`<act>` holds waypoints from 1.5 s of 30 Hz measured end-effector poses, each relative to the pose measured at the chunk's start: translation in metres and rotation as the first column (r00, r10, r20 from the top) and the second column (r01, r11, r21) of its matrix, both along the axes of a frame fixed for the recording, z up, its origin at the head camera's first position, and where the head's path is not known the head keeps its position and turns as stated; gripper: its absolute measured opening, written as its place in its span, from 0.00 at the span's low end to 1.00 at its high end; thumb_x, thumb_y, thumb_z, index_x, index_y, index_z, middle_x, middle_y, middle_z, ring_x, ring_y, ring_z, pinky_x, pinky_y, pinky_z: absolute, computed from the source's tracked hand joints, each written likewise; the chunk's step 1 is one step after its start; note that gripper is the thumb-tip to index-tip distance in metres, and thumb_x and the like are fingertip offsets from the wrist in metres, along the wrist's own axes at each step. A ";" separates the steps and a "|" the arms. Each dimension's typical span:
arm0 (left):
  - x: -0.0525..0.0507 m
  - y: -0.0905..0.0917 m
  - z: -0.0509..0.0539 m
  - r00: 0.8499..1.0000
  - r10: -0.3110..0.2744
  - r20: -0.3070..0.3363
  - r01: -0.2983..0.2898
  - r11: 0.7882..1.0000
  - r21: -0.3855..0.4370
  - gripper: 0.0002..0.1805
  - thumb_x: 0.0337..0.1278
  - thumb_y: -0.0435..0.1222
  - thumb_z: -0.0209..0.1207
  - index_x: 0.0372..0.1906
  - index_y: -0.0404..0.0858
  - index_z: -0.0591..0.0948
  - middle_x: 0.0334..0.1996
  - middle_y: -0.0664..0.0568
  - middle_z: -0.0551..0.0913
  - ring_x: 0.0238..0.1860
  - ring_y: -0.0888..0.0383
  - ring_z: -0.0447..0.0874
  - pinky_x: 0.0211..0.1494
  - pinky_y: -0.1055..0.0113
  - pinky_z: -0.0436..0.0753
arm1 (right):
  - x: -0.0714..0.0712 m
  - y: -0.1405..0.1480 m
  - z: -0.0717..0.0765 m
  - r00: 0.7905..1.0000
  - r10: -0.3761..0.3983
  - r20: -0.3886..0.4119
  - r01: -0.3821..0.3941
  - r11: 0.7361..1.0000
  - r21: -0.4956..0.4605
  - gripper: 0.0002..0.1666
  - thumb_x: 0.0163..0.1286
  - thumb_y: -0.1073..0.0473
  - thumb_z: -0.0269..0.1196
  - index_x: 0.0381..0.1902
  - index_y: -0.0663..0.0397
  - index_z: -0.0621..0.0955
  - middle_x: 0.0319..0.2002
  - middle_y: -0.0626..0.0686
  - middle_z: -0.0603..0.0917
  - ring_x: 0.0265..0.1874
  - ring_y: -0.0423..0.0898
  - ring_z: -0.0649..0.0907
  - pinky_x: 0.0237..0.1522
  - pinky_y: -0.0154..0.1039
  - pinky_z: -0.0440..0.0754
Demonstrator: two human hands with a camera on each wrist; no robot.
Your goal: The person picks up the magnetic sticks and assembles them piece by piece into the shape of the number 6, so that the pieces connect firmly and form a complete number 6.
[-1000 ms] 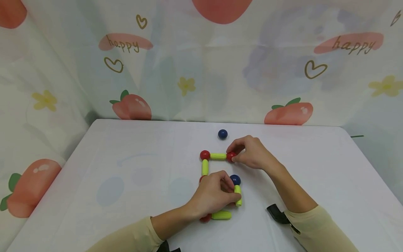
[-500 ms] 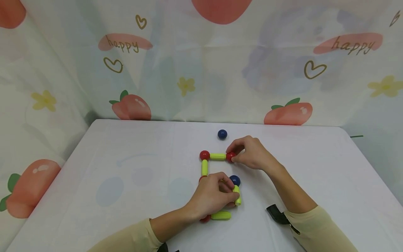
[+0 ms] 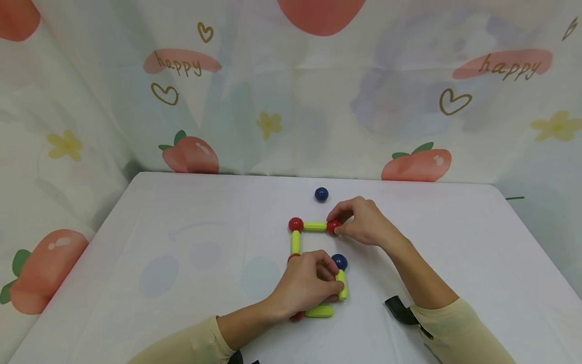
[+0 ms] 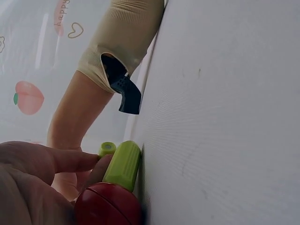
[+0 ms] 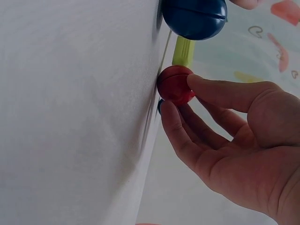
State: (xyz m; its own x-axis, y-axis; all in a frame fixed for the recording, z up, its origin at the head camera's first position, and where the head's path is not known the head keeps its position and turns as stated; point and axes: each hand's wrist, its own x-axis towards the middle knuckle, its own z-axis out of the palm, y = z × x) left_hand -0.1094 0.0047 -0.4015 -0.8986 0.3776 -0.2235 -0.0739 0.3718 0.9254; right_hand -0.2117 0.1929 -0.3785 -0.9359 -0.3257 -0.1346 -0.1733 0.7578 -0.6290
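Note:
My left hand (image 3: pixel 305 283) pinches a yellow-green magnetic rod (image 3: pixel 343 286) between thumb and fingers. At that rod's far end sits a blue ball (image 3: pixel 339 262). My right hand (image 3: pixel 366 221) grips a red ball (image 5: pixel 175 84) with its thumb and fingertips. From this ball a yellow-green rod (image 3: pixel 314 226) runs left to a red corner ball (image 3: pixel 295 224), where another rod (image 3: pixel 295 241) comes toward me. A further red ball (image 3: pixel 293 257) is mostly hidden by my left hand. Below the hand, a lower rod (image 3: pixel 320 311) joins another red ball (image 4: pixel 108 206).
A loose blue ball (image 3: pixel 321 194) lies near the far edge of the white table (image 3: pixel 204 202). Behind the table hangs a printed cloth (image 3: pixel 318 101). Dark straps (image 3: pixel 401 309) show at the sleeve cuffs.
The rod and blue ball in my left hand have shifted very slightly toward me. My right hand stays in place on the red ball.

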 end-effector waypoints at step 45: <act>-0.031 -0.038 0.028 0.950 -0.098 -0.296 -0.052 0.886 -0.461 0.11 0.53 0.34 0.74 0.42 0.44 0.88 0.35 0.53 0.81 0.36 0.58 0.77 0.34 0.68 0.78 | 0.000 0.000 -0.001 1.000 -0.007 0.020 0.007 1.000 -0.002 0.12 0.64 0.66 0.71 0.46 0.53 0.90 0.42 0.53 0.90 0.45 0.51 0.86 0.49 0.47 0.85</act>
State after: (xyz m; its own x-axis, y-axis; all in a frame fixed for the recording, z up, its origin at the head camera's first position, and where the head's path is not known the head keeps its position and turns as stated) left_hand -0.1404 -0.0329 -0.3735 -0.9423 0.3209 -0.0953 0.1943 0.7561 0.6250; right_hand -0.2118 0.1933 -0.3791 -0.9351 -0.3197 -0.1530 -0.1554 0.7578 -0.6337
